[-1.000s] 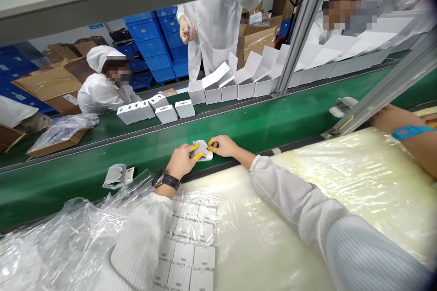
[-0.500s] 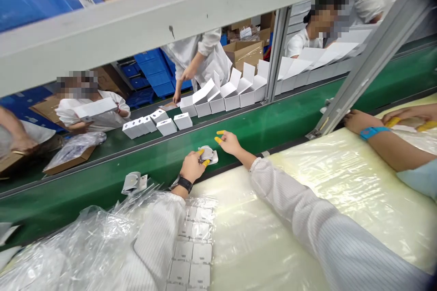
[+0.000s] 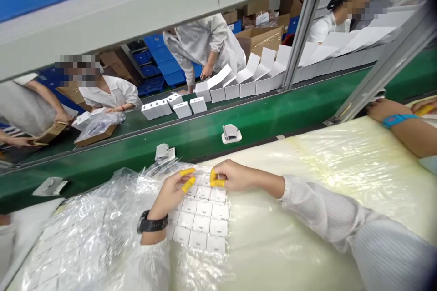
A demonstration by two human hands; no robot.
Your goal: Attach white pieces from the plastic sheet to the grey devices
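Observation:
My left hand (image 3: 175, 190), with yellow finger covers and a black watch on the wrist, is over the upper edge of a plastic-covered sheet of small white cards (image 3: 200, 223). Its thumb and index finger are apart, with nothing visible between them. Close to its right, my right hand (image 3: 227, 176) has thumb and index finger closed at the sheet's top edge; what they pinch is too small to make out. Beyond my hands, a white and grey folded piece (image 3: 231, 133) lies on the green belt (image 3: 205, 132).
More grey pieces (image 3: 165, 152) sit on the belt to the left. Crumpled clear plastic (image 3: 102, 209) covers the left worktop. Metal posts (image 3: 303, 36) and a beam cross the view. White boxes (image 3: 234, 87) line the far belt. Another person's hand (image 3: 385, 111) is at the right.
Both hands moved back from the belt to the card sheet. My left hand let go of the grey piece, which stays on the belt. The view shifted left, and another grey piece shows at left.

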